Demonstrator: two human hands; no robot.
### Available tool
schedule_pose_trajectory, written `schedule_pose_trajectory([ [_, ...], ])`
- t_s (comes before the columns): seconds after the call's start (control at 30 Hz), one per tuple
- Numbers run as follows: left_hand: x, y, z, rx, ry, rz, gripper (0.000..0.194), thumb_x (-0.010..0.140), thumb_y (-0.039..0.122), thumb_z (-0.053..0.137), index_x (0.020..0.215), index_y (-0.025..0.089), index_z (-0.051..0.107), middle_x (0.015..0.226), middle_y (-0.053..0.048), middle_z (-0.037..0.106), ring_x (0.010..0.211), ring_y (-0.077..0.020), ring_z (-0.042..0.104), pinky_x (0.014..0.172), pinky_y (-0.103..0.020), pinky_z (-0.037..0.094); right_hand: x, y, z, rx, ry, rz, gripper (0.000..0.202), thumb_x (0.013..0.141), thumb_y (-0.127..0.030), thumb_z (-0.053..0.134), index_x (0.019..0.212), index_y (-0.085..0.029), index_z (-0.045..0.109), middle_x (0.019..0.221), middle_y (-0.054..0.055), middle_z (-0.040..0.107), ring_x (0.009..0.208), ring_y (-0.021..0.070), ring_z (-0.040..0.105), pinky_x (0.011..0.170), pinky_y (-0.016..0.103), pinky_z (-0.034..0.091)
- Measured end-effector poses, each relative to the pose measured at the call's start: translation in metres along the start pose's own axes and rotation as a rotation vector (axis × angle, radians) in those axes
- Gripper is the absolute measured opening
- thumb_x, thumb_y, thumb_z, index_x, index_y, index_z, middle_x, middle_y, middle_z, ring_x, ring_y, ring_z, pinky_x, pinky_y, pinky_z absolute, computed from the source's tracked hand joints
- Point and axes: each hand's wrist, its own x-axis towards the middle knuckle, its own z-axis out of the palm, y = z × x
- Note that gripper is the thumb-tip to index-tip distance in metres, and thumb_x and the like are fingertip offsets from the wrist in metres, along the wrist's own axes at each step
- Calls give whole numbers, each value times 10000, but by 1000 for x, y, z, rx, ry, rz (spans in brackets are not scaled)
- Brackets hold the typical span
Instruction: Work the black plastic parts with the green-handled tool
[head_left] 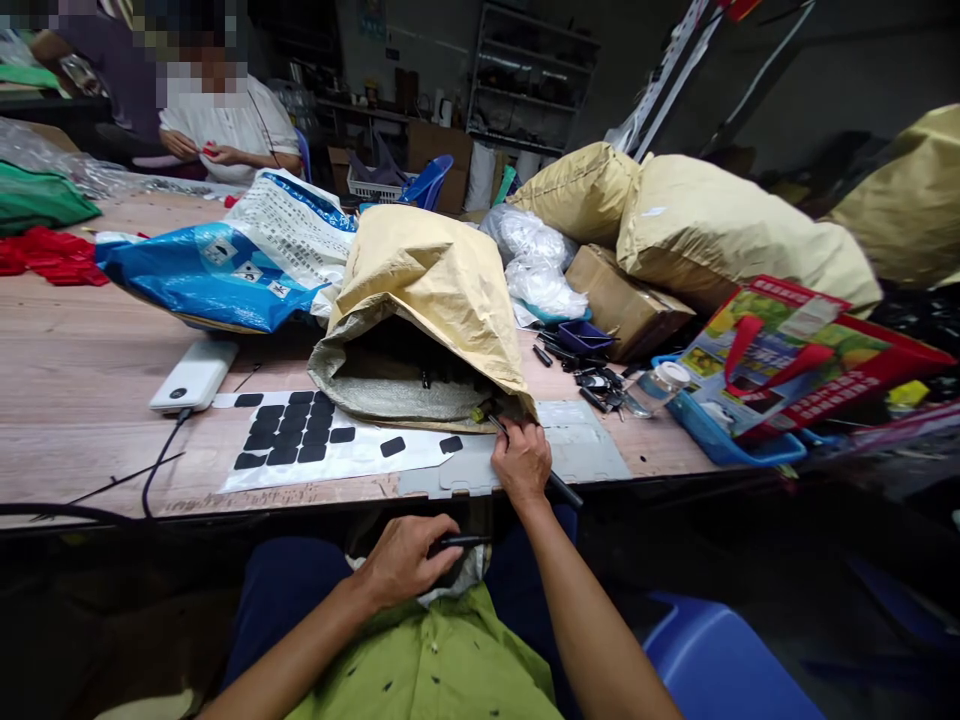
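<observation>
My left hand [411, 560] is closed over my lap, gripping a short black stick-like piece [463, 540] whose tip points right. At the table's front edge, my right hand [523, 462] pinches a slim black rod [564, 490], which sticks out below the palm. This hand is right at the lower right corner of an open kraft paper sack [435, 255]. The sack lies on its side with its mouth facing me; small dark pieces show inside, too shadowed to name. Under the sack, a white sheet [360, 462] carries black rounded stickers [289, 430].
A white power bank [195, 375] with a cable lies left, before a blue-and-white bag [255, 250]. Right are loose black parts [592, 380], a clear jar [658, 388], a blue basket [705, 430] and big sacks [735, 220]. A person [232, 130] sits across.
</observation>
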Motion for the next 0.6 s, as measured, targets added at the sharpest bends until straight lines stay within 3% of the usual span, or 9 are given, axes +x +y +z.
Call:
schedule_pose_trajectory([
  [0.17,-5,-45,35,295,-154,-451,223,913,342,531,970,223,711,955,-91,757,945,-267,714,767,-321,481,0,0,0,0,5,-6,310,910,-245,598,1199,-252,711,967,88,618,975,253,501,789,343,345],
  [0.27,-6,-58,40,366,-219,-522,237,899,286,530,1023,201,713,1102,-138,743,1065,-292,694,857,-369,494,-1,0,0,-1,8,-4,304,912,-237,594,1192,-253,713,955,86,619,967,252,501,788,341,344],
  [0.33,-9,-54,37,375,-248,-486,258,864,298,581,1056,192,717,1138,-153,734,1104,-310,680,888,-387,491,-1,0,-1,-4,9,-5,300,914,-234,592,1187,-247,716,949,88,620,962,252,500,787,341,342],
  [0.47,-1,-19,7,112,-313,-290,322,808,424,654,1055,233,735,977,-89,772,902,-271,719,737,-318,493,-1,0,-1,-9,11,-8,304,916,-242,594,1197,-248,711,947,87,617,960,253,496,779,340,337],
  [0.57,31,7,-35,-279,-316,-163,416,880,563,555,993,207,738,742,-40,754,662,-191,672,577,-250,422,-1,0,0,-8,17,-7,302,919,-246,589,1195,-248,711,942,85,612,956,252,493,776,341,334],
  [0.6,47,11,-50,-334,-235,-151,462,886,594,536,947,184,740,707,-43,741,642,-182,655,576,-246,416,-1,0,0,-4,18,-7,300,919,-246,587,1191,-245,712,937,85,610,956,252,492,777,340,333],
])
